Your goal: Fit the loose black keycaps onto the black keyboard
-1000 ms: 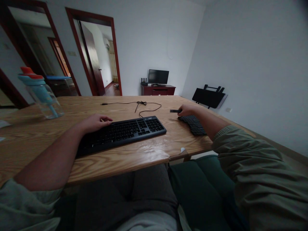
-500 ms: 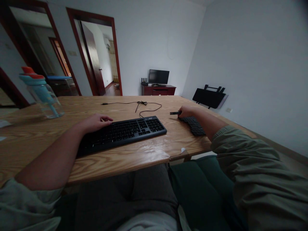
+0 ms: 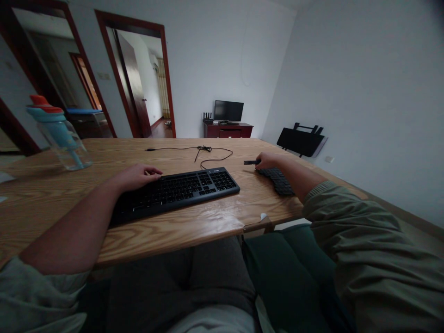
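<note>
A black keyboard (image 3: 187,187) lies at a slant near the front of the wooden table. My left hand (image 3: 140,175) rests at its far left edge, fingers loosely bent and apart, with nothing in them. To the right of the keyboard, my right hand (image 3: 266,160) pinches a small dark flat stick (image 3: 250,162), which points left just above the tabletop. Below that hand lies a dark sheet-like piece (image 3: 280,181) with rows of key-sized squares and a wavy edge. My right hand and forearm hide part of it.
The keyboard's black cable (image 3: 218,149) is loosely bundled behind it. A clear bottle (image 3: 65,141) with a blue and orange lid stands at the left. The table's front edge (image 3: 166,247) is close to my lap, and a green seat (image 3: 287,268) is below right.
Hardly anything differs. Both hands keep their places, and the stick stays in my right hand; the whole view has shifted very slightly.
</note>
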Demonstrator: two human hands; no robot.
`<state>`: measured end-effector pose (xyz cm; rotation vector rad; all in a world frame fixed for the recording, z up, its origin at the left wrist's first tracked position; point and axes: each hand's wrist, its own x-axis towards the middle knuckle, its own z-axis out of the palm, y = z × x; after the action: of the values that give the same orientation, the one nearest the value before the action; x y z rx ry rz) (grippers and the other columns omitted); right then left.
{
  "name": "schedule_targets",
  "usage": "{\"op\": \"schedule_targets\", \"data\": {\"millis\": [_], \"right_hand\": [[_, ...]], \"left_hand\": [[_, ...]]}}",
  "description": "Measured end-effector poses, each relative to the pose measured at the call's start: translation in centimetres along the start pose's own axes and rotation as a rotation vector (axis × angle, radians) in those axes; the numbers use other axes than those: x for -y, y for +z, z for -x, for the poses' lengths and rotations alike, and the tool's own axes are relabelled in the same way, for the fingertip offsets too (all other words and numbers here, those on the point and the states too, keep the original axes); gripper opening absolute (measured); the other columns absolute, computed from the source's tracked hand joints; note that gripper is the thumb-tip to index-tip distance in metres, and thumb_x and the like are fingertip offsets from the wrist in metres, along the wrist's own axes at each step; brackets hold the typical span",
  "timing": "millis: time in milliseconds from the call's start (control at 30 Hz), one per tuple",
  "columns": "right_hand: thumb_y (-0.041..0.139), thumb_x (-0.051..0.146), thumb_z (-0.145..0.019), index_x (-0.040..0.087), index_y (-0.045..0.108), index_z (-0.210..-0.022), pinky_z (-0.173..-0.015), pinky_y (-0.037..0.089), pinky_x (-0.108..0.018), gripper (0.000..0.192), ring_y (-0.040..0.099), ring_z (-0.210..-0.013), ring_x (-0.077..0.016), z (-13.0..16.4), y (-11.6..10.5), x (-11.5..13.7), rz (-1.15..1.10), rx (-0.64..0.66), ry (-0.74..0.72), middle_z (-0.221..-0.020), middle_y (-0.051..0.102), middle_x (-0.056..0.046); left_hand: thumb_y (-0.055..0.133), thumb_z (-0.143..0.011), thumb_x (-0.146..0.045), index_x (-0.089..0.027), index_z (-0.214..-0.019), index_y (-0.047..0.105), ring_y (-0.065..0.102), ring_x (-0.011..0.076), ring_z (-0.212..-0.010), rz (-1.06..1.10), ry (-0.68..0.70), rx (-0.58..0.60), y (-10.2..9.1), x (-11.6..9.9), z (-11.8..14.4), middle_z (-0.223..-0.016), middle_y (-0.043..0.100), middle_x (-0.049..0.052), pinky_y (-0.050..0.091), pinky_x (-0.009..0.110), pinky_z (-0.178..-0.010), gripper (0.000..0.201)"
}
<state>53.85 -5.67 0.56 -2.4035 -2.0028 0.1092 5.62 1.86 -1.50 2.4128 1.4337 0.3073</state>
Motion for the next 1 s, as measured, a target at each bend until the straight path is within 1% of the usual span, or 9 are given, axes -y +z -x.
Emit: {"op": "schedule_targets", "data": {"millis": [133, 267, 333, 400, 500, 600, 733, 833, 1000], "right_hand": [[0.079, 0.037, -0.072, 0.021, 0.077, -0.108, -0.089, 0.047, -0.037, 0.04, 0.063, -0.099, -0.0314, 0.5, -0.2, 0.0, 0.016, 0.007, 0.015, -0.102, 0.073, -0.013], [0.079, 0.039, -0.073, 0.02, 0.076, -0.112, -0.088, 0.047, -0.036, 0.044, 0.064, -0.096, -0.0298, 0.4, -0.1, 0.2, 0.014, 0.0, -0.001, -0.1, 0.074, -0.013], [0.08, 0.038, -0.071, 0.02, 0.076, -0.111, -0.087, 0.048, -0.036, 0.044, 0.065, -0.095, -0.03, 0.3, -0.1, 0.3, 0.013, -0.005, 0.001, -0.1, 0.074, -0.013], [0.08, 0.036, -0.071, 0.019, 0.077, -0.108, -0.085, 0.048, -0.035, 0.041, 0.065, -0.094, -0.0305, 0.3, -0.2, 0.3, 0.013, -0.005, 0.007, -0.1, 0.074, -0.013], [0.077, 0.036, -0.074, 0.018, 0.078, -0.104, -0.082, 0.048, -0.034, 0.036, 0.066, -0.093, -0.03, 0.3, -0.3, 0.3, 0.011, 0.001, 0.012, -0.099, 0.075, -0.013], [0.074, 0.037, -0.077, 0.017, 0.078, -0.104, -0.079, 0.048, -0.033, 0.035, 0.066, -0.09, -0.0286, 0.2, -0.3, 0.2, 0.008, 0.006, 0.008, -0.097, 0.075, -0.012], [0.071, 0.039, -0.079, 0.016, 0.077, -0.106, -0.078, 0.048, -0.031, 0.036, 0.067, -0.088, -0.0269, -0.8, 0.0, -0.2, 0.008, 0.004, 0.0, -0.096, 0.075, -0.012], [0.068, 0.037, -0.082, 0.015, 0.078, -0.104, -0.077, 0.048, -0.03, 0.032, 0.067, -0.087, -0.0248, -1.9, 0.3, -0.7, 0.023, 0.03, -0.005, -0.095, 0.075, -0.012], [0.07, 0.035, -0.081, 0.013, 0.078, -0.103, -0.074, 0.046, -0.028, 0.032, 0.066, -0.088, -0.0233, -3.1, 0.8, -1.1, 0.036, 0.053, -0.012, -0.1, 0.074, -0.012]], "left_hand": [[0.054, -0.08, -0.058, -0.018, -0.121, 0.069, 0.067, 0.0245, -0.102, 0.001, 0.009, -0.004, 0.1, 0.2, -0.1, -0.114, 0.074, 0.009, 0.05, 0.034, -0.091, 0.06], [0.053, -0.081, -0.057, -0.016, -0.123, 0.068, 0.066, 0.0243, -0.102, -0.005, 0.007, 0.004, 0.0, 0.1, -0.1, -0.115, 0.073, 0.009, 0.049, 0.034, -0.091, 0.061], [0.053, -0.081, -0.058, -0.016, -0.123, 0.068, 0.066, 0.0244, -0.102, -0.007, -0.001, 0.007, -0.1, 0.0, -0.1, -0.115, 0.073, 0.009, 0.049, 0.034, -0.092, 0.062], [0.054, -0.08, -0.058, -0.017, -0.124, 0.068, 0.066, 0.0244, -0.102, -0.004, -0.015, 0.012, -0.1, 0.0, 0.0, -0.116, 0.073, 0.009, 0.049, 0.034, -0.092, 0.062], [0.053, -0.081, -0.057, -0.016, -0.124, 0.068, 0.066, 0.024, -0.102, 0.0, -0.021, 0.011, -0.1, -0.1, 0.1, -0.116, 0.073, 0.009, 0.049, 0.034, -0.092, 0.061], [0.053, -0.08, -0.057, -0.015, -0.123, 0.068, 0.067, 0.0242, -0.101, -0.004, -0.003, 0.001, -0.1, 0.0, 0.0, -0.115, 0.073, 0.01, 0.05, 0.034, -0.092, 0.062], [0.053, -0.08, -0.058, -0.016, -0.123, 0.068, 0.066, 0.0248, -0.103, -0.005, 0.0, 0.004, -0.1, 0.2, -0.1, -0.116, 0.073, 0.009, 0.05, 0.035, -0.092, 0.062], [0.053, -0.08, -0.059, -0.016, -0.123, 0.068, 0.066, 0.0248, -0.104, -0.003, -0.003, 0.012, 0.0, 0.3, -0.2, -0.117, 0.073, 0.009, 0.049, 0.034, -0.093, 0.063], [0.053, -0.081, -0.058, -0.015, -0.124, 0.067, 0.066, 0.0244, -0.104, 0.001, 0.005, 0.01, 0.1, 0.4, -0.2, -0.117, 0.072, 0.01, 0.049, 0.034, -0.092, 0.063]]}}
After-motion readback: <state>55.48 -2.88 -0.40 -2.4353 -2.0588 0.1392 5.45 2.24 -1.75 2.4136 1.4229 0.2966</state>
